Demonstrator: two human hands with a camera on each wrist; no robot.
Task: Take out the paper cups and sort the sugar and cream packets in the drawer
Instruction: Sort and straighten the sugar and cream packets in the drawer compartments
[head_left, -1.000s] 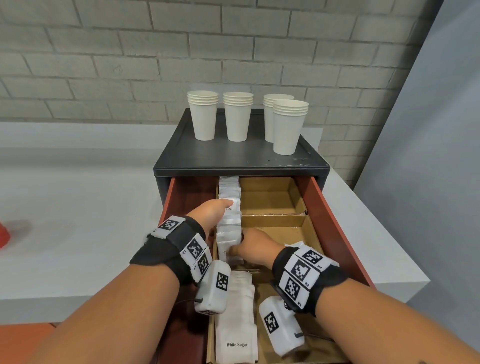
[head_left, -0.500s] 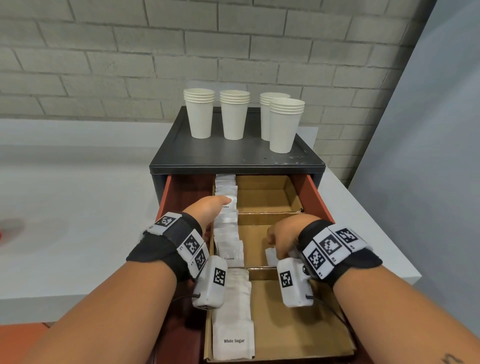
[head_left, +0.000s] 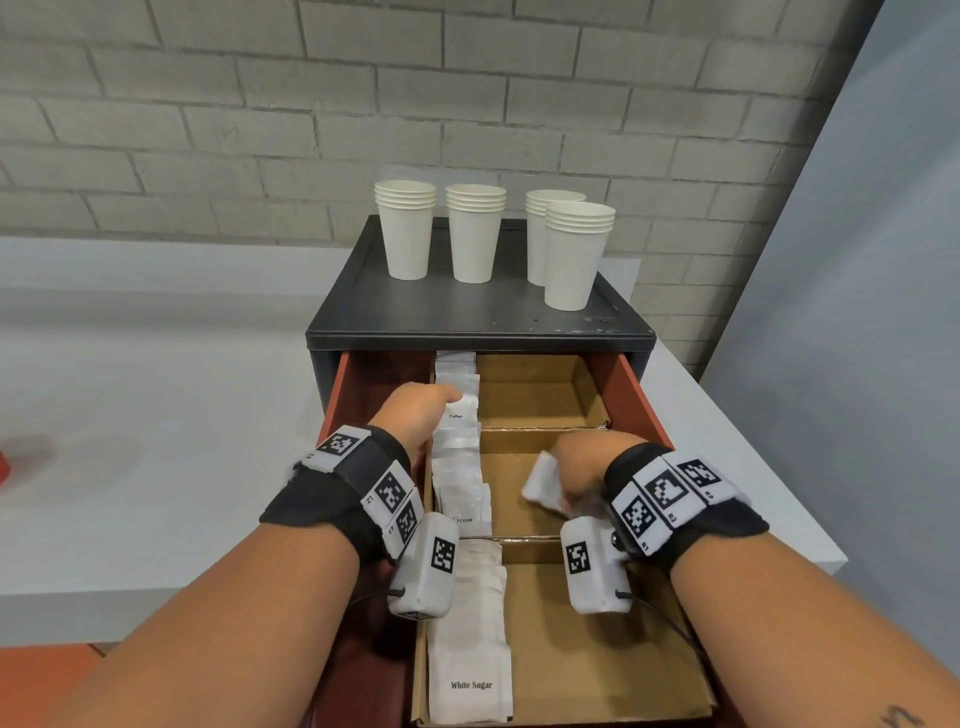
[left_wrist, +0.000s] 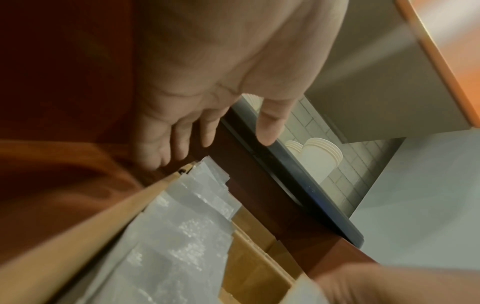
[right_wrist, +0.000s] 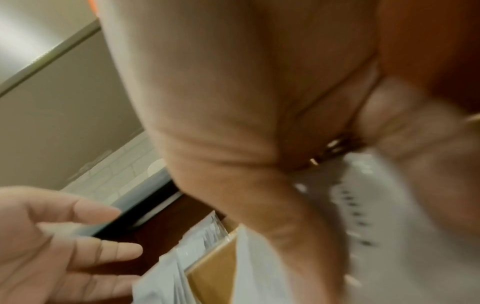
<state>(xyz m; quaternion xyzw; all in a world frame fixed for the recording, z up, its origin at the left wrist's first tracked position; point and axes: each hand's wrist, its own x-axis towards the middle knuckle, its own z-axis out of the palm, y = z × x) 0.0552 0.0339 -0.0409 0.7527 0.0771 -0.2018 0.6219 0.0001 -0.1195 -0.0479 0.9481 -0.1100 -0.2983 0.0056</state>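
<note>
Several stacks of white paper cups (head_left: 475, 234) stand on top of the dark cabinet (head_left: 467, 317). Its red drawer (head_left: 628, 400) is pulled out and holds a cardboard divider insert (head_left: 571, 649). A row of white packets (head_left: 460, 467) fills the insert's left column, with "White Sugar" packets (head_left: 470, 649) nearest me. My left hand (head_left: 415, 410) lies with straight fingers against the row's left side; in the left wrist view the left hand (left_wrist: 202, 115) holds nothing. My right hand (head_left: 587, 467) pinches a white packet (head_left: 540, 480) above the middle compartment. In the blurred right wrist view the packet (right_wrist: 376, 205) sits between thumb and fingers.
The cabinet sits on a white counter (head_left: 156, 415) against a grey brick wall (head_left: 311, 104). A grey panel (head_left: 857, 312) rises at the right. A red object (head_left: 2, 470) shows at the far left edge. The insert's right-hand compartments show bare cardboard.
My right hand has left the packet row, moved right and lifted a white packet above the middle compartment. My left hand has stayed at the row.
</note>
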